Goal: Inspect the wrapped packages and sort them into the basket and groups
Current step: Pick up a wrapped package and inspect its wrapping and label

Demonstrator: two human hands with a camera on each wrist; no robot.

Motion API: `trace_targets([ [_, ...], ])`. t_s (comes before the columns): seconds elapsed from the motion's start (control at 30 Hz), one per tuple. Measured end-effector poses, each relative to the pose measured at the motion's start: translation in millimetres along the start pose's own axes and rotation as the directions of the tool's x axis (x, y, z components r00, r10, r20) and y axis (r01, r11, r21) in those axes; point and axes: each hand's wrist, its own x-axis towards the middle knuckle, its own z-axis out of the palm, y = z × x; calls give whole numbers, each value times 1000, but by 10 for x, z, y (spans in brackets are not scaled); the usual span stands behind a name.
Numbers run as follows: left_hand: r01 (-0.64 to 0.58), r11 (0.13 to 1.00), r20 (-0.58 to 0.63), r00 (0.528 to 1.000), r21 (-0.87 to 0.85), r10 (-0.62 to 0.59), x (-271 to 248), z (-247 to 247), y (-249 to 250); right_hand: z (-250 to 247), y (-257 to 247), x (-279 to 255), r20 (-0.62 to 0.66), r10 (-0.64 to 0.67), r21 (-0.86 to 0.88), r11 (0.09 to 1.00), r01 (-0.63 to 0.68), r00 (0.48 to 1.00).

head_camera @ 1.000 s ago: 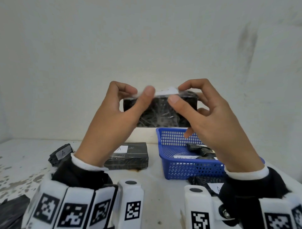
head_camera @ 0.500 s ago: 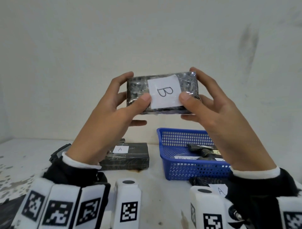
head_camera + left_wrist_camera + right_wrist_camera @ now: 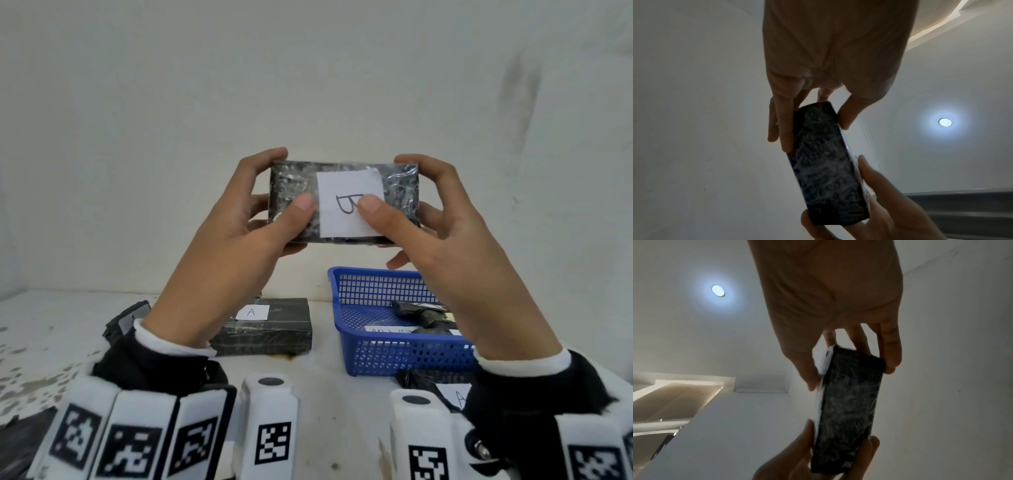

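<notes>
A black plastic-wrapped package (image 3: 294,192) with a white label marked B (image 3: 347,202) is held up in front of the wall, label facing me. My left hand (image 3: 274,202) grips its left end, thumb on the front, fingers behind. My right hand (image 3: 404,205) grips the right end, thumb on the label. In the left wrist view the package (image 3: 824,164) shows edge-on between both hands; the right wrist view shows the same package (image 3: 849,402). Below stands a blue basket (image 3: 349,301) holding dark wrapped items (image 3: 421,313).
A black package labelled A (image 3: 274,329) lies on the white table left of the basket. Another dark package (image 3: 126,318) sits further left, partly behind my wrist. One more labelled A (image 3: 442,390) lies in front of the basket. A dark item (image 3: 20,431) shows at the bottom left.
The package was turned from edge-on to label-forward, showing the B. Since then both hands lowered it slightly and my right thumb slid onto the label.
</notes>
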Motion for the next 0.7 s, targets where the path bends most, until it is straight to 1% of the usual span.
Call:
trace_targets([
  [0.13,31,999,-25,999,-32,-32,5,-12,5,-55,-17,10,44,15,49,999,-17,999],
  [0.27,38,999,-35,999,-35,-39,3,-4,1,-75,-9,16,42,25,67,997,-28,999],
  [0.53,52,998,-102,994,46,-47,-10,3,16,-48,-42,-5,43,39,103,994,-43,998],
  [0.7,34,996,-81,996,83,-28,-25,48,26,-24,-31,-6,22,27,76,997,-28,999],
])
